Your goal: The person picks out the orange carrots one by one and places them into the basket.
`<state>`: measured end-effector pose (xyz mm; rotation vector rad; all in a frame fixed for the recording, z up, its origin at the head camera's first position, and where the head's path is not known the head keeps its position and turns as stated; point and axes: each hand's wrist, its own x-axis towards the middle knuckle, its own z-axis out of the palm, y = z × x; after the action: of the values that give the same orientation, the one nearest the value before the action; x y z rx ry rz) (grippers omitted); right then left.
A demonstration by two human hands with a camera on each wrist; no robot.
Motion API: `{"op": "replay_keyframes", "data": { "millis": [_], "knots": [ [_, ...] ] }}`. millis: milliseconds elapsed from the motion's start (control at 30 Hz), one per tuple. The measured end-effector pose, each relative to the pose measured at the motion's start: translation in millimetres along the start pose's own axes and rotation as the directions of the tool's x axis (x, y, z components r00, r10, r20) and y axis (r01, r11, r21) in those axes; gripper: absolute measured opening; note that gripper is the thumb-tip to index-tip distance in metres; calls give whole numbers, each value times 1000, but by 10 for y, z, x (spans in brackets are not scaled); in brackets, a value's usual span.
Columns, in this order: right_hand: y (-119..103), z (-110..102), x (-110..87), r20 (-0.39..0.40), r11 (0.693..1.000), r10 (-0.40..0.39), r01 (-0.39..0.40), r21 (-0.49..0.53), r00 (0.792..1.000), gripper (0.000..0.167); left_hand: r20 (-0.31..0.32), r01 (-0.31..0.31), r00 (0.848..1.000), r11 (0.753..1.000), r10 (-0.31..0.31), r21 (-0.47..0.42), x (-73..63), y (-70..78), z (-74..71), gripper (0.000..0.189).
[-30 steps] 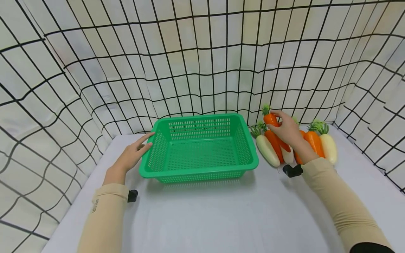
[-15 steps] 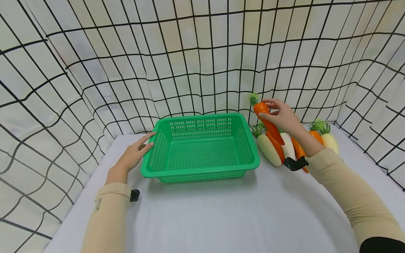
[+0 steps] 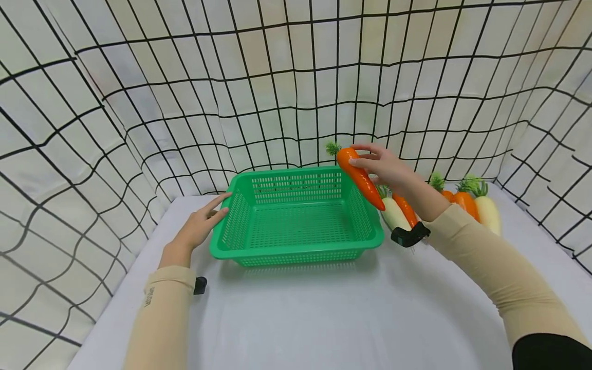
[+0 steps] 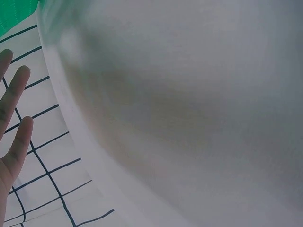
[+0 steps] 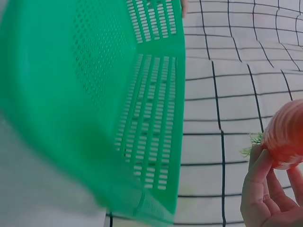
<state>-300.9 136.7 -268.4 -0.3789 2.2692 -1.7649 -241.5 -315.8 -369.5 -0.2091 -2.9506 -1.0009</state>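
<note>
My right hand (image 3: 386,167) grips an orange carrot (image 3: 361,177) near its thick end, the green leafy top (image 3: 333,148) pointing left. In the head view the carrot overlaps the right rim of a green plastic basket (image 3: 296,253), its tip slanting down to the right. The right wrist view shows the fingers (image 5: 258,184) curled round the carrot (image 5: 286,137), beside the basket wall (image 5: 149,118). At the basket's left rim, my left hand (image 3: 199,226) rests with its fingers straight. The left wrist view catches those extended fingers (image 4: 19,137) near a green basket corner (image 4: 14,14).
Right of the basket lie a white radish (image 3: 394,213) and a carrot (image 3: 406,209), partly behind the right arm. Farther right are more carrots (image 3: 466,203) and another white radish (image 3: 488,213). A black wire grid (image 3: 296,108) surrounds the white table (image 3: 296,318) at the back and sides.
My right hand has lifted the carrot off the vegetable pile and carried it left to the basket's right rim. My left hand stays at the left rim.
</note>
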Motion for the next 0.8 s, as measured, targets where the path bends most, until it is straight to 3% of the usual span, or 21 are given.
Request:
{"op": "replay_keyframes", "data": {
  "millis": [400, 800],
  "knots": [
    [-118, 527, 299, 67, 998, -12, 7, 67, 998, 51, -13, 10, 1000, 1000, -10, 1, 13, -7, 27, 64],
    [-61, 952, 683, 159, 970, 20, -57, 235, 987, 51, -20, 9, 1000, 999, -9, -32, -20, 25, 16, 62]
  ]
}}
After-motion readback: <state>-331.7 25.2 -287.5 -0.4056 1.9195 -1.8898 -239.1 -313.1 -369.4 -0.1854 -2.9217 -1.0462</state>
